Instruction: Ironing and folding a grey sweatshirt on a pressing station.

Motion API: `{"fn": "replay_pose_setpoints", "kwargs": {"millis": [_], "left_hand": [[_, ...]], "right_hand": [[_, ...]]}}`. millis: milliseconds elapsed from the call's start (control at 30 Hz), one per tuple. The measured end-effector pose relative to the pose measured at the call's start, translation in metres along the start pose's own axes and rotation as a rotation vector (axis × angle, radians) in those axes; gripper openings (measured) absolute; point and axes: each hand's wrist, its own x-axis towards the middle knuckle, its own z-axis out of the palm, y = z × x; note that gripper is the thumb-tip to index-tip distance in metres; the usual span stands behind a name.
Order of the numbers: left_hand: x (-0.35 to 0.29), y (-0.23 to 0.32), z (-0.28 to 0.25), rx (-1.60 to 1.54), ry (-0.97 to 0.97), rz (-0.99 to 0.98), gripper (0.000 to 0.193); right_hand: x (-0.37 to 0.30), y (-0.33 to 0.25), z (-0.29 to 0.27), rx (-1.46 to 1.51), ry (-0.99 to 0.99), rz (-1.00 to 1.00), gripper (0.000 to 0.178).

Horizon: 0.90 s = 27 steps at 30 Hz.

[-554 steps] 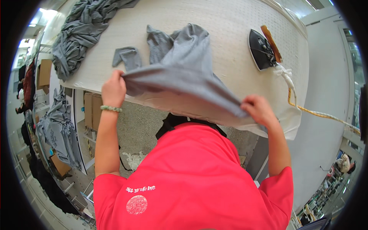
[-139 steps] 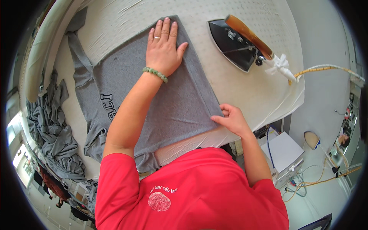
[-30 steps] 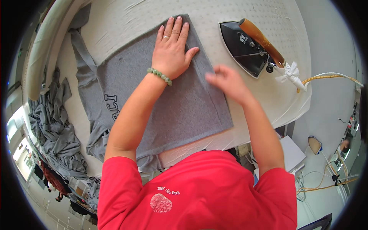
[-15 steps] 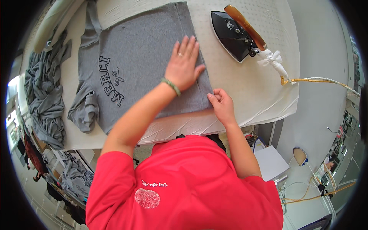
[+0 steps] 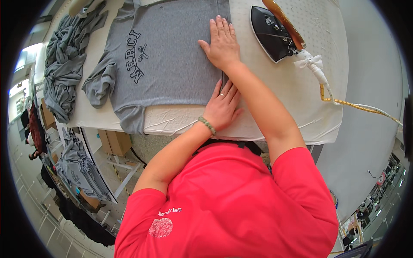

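A grey sweatshirt (image 5: 176,56) with dark outlined lettering and a small bow lies spread on the white-covered ironing table (image 5: 254,116), its hem toward the right. My right hand (image 5: 223,43) rests flat along the hem band, fingers stretched toward the far side and thumb out. Nearer to me, my left hand (image 5: 221,105), with a ring and a green braided bracelet, lies with fingers extended at the near corner of the hem, partly on the white cover. My right forearm passes just beside its fingertips. Neither hand holds anything.
An iron (image 5: 275,34) with a brown handle lies right of the sweatshirt, its wrapped cable (image 5: 365,107) trailing off the table's right edge. Crumpled grey garments (image 5: 64,64) lie at the left end. Stacked grey garments (image 5: 81,172) and a cardboard box (image 5: 115,142) are below left.
My left hand has come down from the sweatshirt's middle to its near hem corner. My right hand has left that corner, opened and moved up along the hem. The camera view has shifted.
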Motion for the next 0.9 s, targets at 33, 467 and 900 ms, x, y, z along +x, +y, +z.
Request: {"fn": "replay_pose_setpoints", "kwargs": {"millis": [33, 467, 900], "left_hand": [[-0.015, -0.001, -0.006, -0.007, -0.035, -0.035, 0.066], [-0.277, -0.191, -0.116, 0.136, 0.466, -1.436, 0.071], [-0.274, -0.354, -0.196, -1.038, 1.1, -1.608, 0.073]], "right_hand": [[-0.012, 0.002, -0.002, -0.025, -0.002, -0.004, 0.082], [-0.109, -0.026, -0.038, -0.037, -0.176, 0.003, 0.088], [-0.108, -0.031, -0.038, -0.188, -0.148, 0.067, 0.098]]}}
